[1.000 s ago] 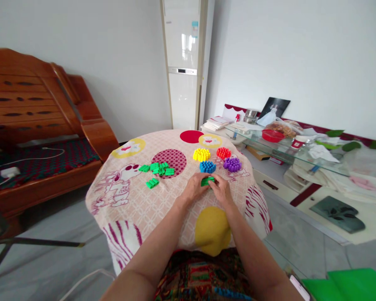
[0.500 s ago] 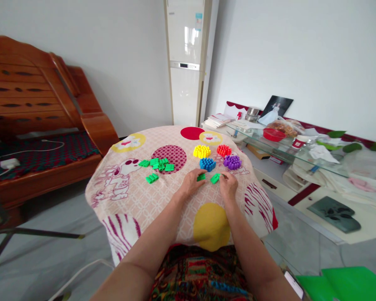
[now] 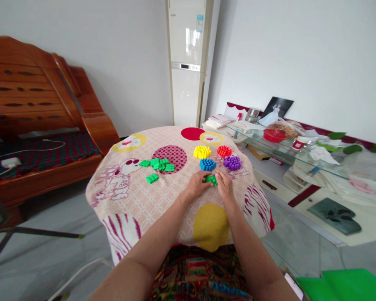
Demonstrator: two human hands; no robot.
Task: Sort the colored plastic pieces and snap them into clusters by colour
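Note:
My left hand [image 3: 196,185] and my right hand [image 3: 224,186] meet over a small cluster of green toy pieces [image 3: 211,179] on the patterned tablecloth [image 3: 163,196]. Both hands pinch these green pieces from either side. Just beyond them stand a blue cluster [image 3: 207,164], a yellow cluster [image 3: 202,151], a red cluster [image 3: 224,150] and a purple cluster [image 3: 232,162]. Loose green pieces [image 3: 158,166] lie in a heap to the left, on and beside a dark red circle of the cloth.
A wooden bench [image 3: 37,125] with a charger and cable stands at the left. A tall white air conditioner [image 3: 188,62] is behind the table. A cluttered glass shelf [image 3: 285,146] runs along the right wall. A green object [image 3: 347,284] lies at the lower right.
Half a second ago my hands were apart, each with a green piece; now they have come together and the green pieces are joined between them.

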